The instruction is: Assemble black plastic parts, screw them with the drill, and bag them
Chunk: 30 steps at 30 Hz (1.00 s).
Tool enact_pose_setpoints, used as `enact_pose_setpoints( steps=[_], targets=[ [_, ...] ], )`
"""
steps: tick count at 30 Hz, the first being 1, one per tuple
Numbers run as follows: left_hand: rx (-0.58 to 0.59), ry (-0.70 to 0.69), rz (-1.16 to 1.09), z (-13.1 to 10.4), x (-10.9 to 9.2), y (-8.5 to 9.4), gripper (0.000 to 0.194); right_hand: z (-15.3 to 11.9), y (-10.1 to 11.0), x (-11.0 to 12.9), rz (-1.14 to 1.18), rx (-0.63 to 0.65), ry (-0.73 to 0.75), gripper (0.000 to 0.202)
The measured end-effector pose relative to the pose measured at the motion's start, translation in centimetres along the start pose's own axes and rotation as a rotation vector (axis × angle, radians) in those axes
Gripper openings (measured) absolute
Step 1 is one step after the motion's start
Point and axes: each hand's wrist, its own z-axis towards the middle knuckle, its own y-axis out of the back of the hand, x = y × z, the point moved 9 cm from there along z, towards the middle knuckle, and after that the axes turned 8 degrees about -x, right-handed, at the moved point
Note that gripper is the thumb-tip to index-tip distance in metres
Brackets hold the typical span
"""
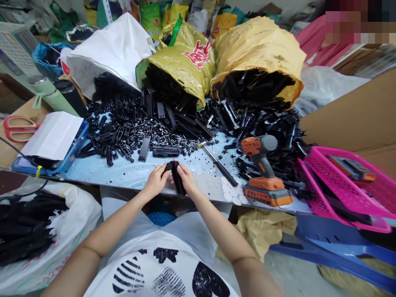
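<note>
Both hands meet at the table's front edge. My right hand (187,180) is closed around a long black plastic part (178,181) that points down toward the edge. Fingers of my left hand (157,178) pinch a smaller black plastic piece (167,168) against its upper end; whether the two are joined I cannot tell. Just beyond the hands lie a flat black slotted piece (144,148) and a long black bar (167,151). A hammer (219,166) with a black handle rests to the right, beside an orange cordless drill (262,169) standing on its battery.
Heaps of black parts and screws (154,131) spread before a white sack (113,51), a yellow-green sack (182,62) and an orange-yellow sack (260,49). A pink basket (343,181) sits right; red-handled scissors (20,128) and a green flask (51,95) are left. Another person's pink sleeve (318,41) shows behind.
</note>
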Motion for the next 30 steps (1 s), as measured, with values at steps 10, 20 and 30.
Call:
enact_pose_setpoints(
  steps=[10,20,30],
  targets=[
    [0.143,0.306,-0.365,-0.7,1.0,0.0,0.035,0.7,2.2,1.7,-0.046,-0.056,0.079,0.054],
    [0.073,0.26,-0.29,0.0,0.6,0.3,0.042,0.1,0.1,0.4,-0.02,-0.022,0.02,0.056],
    [-0.199,-0.075,-0.012,-1.5,-2.8,1.6,0.036,-1.3,-0.7,6.4,-0.66,0.162,0.631,0.047]
  ],
)
